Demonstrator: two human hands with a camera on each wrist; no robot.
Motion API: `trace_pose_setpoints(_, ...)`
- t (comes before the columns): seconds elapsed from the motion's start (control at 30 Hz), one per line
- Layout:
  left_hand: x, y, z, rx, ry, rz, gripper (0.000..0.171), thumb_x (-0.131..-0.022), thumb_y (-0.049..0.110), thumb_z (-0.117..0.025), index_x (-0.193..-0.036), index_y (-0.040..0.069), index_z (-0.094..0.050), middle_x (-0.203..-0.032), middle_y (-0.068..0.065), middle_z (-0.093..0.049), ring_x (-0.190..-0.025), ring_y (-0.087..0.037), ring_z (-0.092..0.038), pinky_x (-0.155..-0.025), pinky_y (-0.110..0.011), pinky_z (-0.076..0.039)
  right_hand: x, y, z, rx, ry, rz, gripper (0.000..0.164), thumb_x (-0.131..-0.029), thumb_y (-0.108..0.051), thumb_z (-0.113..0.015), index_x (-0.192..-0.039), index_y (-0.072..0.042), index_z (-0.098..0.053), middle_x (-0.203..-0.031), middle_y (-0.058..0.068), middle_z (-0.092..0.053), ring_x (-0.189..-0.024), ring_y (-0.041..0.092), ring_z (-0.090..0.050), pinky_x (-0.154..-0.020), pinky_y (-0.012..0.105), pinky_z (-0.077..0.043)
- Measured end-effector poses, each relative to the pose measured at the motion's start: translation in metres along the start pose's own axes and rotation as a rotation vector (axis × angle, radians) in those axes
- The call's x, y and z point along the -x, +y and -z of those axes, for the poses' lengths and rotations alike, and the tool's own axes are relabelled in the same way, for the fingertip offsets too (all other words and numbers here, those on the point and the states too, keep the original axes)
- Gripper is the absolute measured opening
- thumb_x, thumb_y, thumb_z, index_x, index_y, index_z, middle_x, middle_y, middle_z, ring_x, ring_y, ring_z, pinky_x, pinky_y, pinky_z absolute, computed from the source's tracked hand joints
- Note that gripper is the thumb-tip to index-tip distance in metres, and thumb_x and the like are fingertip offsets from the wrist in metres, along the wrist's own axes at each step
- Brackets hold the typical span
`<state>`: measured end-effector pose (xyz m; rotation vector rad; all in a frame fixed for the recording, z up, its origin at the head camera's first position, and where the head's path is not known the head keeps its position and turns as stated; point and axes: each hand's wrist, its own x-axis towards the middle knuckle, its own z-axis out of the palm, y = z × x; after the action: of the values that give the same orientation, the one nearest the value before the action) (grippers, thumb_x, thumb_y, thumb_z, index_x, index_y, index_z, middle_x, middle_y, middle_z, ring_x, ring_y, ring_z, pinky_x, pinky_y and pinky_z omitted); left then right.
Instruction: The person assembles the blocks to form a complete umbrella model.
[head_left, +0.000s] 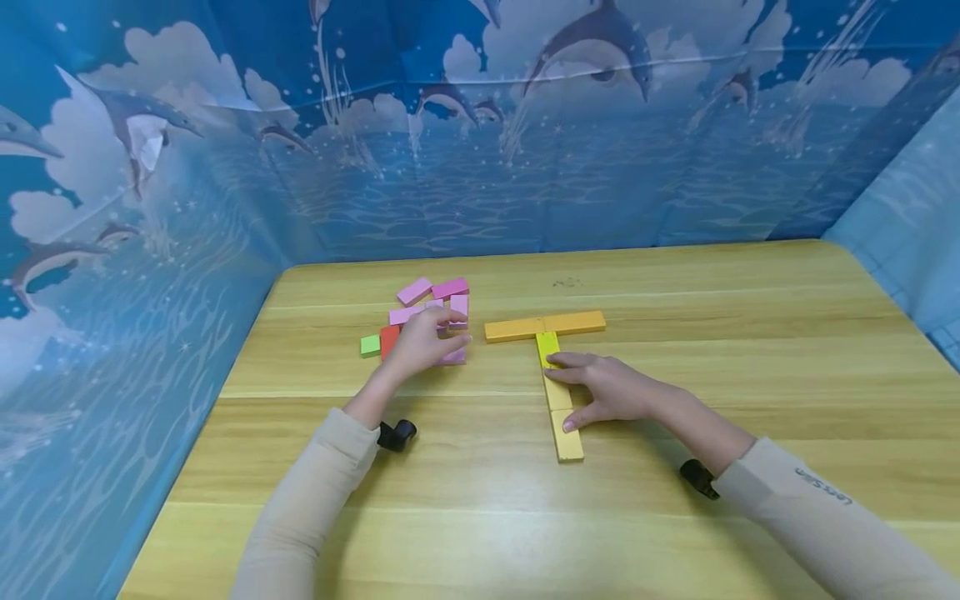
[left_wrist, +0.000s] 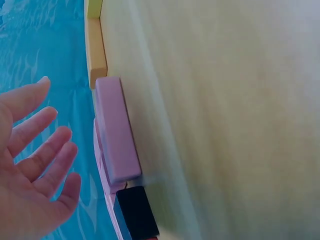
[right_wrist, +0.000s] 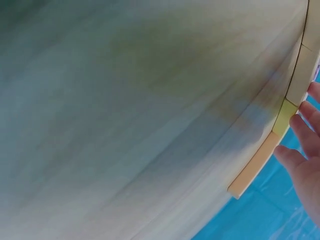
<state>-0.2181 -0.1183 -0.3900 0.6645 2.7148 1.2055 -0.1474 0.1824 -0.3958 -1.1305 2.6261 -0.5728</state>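
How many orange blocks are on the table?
2: the left orange block and the right orange block, end to end at the yellow row's far end. The left hand may hide others.

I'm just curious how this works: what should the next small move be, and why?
Perhaps the left grip should pinch the pinkish-purple block: it looks empty, with that block near its fingers, while the right grip is at the row of yellow blocks.
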Motion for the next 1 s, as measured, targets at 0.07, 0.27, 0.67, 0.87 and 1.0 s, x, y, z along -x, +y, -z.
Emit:
trace_pose_setpoints(0.07, 0.003, 0.001, -0.002, -0.009, -0.016, -0.006, 0.038, -0.085, 0.017, -0.070, -0.117, -0.001, -0.062, -0.115, -0.012, -0.060, -0.104, -0.023, -0.060, -0.091, -0.037, -0.046, -0.001, 0.000, 0.000, 0.016, 0.011, 0.005, 0.077, -0.075, -0.046, -0.073, -0.133, -0.001, -0.050, -0.141, 0.021, -0.040, -0.128, 0.039, -0.038, -0.098, 0.049, -0.037)
trace_pose_setpoints(0.27, 0.015, 0.011, -0.018, -0.210, -0.027, -0.083, 0.045, -0.085, 0.027, -0.069, -0.124, 0.007, -0.060, -0.129, -0.012, -0.052, -0.104, -0.023, -0.059, -0.094, -0.042, -0.042, -0.003, 0.003, 0.001, -0.023, 0.037, -0.015, 0.072, -0.076, -0.044, -0.073, -0.132, -0.003, -0.053, -0.137, 0.018, -0.046, -0.126, 0.037, -0.042, -0.098, 0.049, -0.037)
trace_pose_setpoints(0.67, 0.043, 0.047, -0.062, -0.558, -0.245, -0.261, 0.075, -0.086, 0.056, -0.055, -0.146, 0.017, -0.033, -0.153, -0.010, -0.022, -0.139, -0.028, -0.021, -0.101, -0.061, -0.024, -0.001, 0.015, 0.011, -0.116, 0.156, -0.081, 0.074, -0.077, -0.039, -0.075, -0.137, -0.005, -0.047, -0.140, 0.016, -0.043, -0.127, 0.037, -0.040, -0.098, 0.053, -0.035)
trace_pose_setpoints(0.87, 0.049, 0.066, -0.083, -0.631, -0.341, -0.323, 0.082, -0.088, 0.063, -0.045, -0.150, 0.015, -0.022, -0.155, -0.009, -0.014, -0.141, -0.025, -0.014, -0.103, -0.059, -0.022, -0.004, 0.019, 0.017, -0.087, 0.160, -0.057, 0.072, -0.079, -0.036, -0.073, -0.137, -0.002, -0.046, -0.140, 0.017, -0.042, -0.127, 0.036, -0.040, -0.099, 0.052, -0.035)
trace_pose_setpoints(1.0, 0.048, 0.073, -0.094, -0.680, -0.369, -0.345, 0.085, -0.087, 0.066, -0.040, -0.150, 0.013, -0.018, -0.155, -0.009, -0.011, -0.141, -0.024, -0.012, -0.103, -0.060, -0.022, -0.008, 0.017, 0.023, -0.062, 0.163, -0.008, 0.070, -0.081, -0.036, -0.072, -0.136, -0.001, -0.047, -0.140, 0.018, -0.042, -0.126, 0.036, -0.042, -0.098, 0.052, -0.036)
